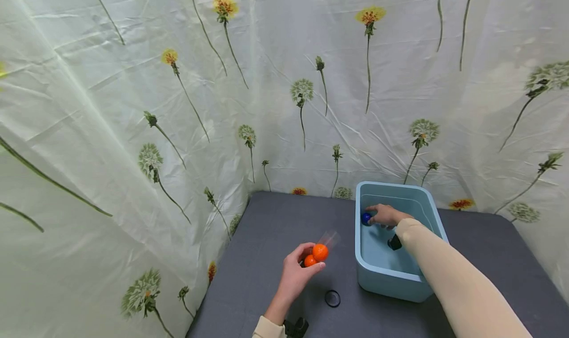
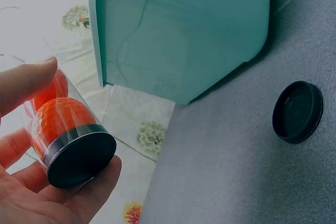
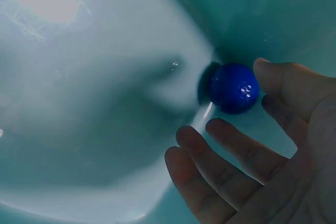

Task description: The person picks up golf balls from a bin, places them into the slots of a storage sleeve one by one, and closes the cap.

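My left hand [image 1: 297, 270] grips a clear tube [image 2: 88, 99] with orange golf balls [image 1: 320, 252] inside, at least two of them showing. A black cap [image 2: 81, 157] closes the tube's end that faces the left wrist camera. Inside the light blue bin [image 1: 391, 284], my right hand [image 1: 385, 214] reaches to a shiny blue ball [image 3: 233, 88] lying at the foot of the wall. Its thumb tip is right at the ball's edge, and the other fingers are spread and loosely bent below it. A loose black lid [image 2: 297, 112] lies on the table, hollow side up.
The grey tabletop [image 1: 275, 229] runs back to a hanging sheet [image 1: 284, 105] printed with dandelions, which also covers the left side. The bin's raised rim [image 1: 357, 229] surrounds my right hand. A black wrist camera [image 1: 296, 327] sits at the left wrist.
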Motion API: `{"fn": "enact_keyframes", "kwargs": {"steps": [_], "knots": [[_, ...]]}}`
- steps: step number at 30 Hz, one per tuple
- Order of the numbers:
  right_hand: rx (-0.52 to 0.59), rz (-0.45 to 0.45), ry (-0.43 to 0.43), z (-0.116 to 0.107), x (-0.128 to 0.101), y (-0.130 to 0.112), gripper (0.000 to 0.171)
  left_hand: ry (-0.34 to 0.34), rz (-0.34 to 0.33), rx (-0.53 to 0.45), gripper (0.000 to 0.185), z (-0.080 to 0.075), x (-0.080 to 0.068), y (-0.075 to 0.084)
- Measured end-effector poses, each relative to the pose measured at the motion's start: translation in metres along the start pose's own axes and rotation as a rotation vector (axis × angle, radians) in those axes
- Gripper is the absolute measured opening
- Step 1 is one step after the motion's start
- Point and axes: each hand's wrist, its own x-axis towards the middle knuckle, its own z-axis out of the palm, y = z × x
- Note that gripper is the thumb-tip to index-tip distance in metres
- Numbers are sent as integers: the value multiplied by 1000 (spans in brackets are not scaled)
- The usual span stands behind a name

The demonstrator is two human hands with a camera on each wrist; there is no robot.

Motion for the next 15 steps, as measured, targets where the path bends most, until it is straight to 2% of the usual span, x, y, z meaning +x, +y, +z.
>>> {"fn": "enact_keyframes", "kwargs": {"steps": [2, 8, 15], "knots": [[-5, -8, 6, 2, 2, 2, 59, 1, -5, -2, 46, -1, 0, -1], [-14, -66, 100, 4, 3, 4, 45, 8, -10, -8, 47, -1, 0, 0], [-90, -64, 44, 9, 1, 5, 38, 6, -27, -28, 48, 0, 1, -3]]}}
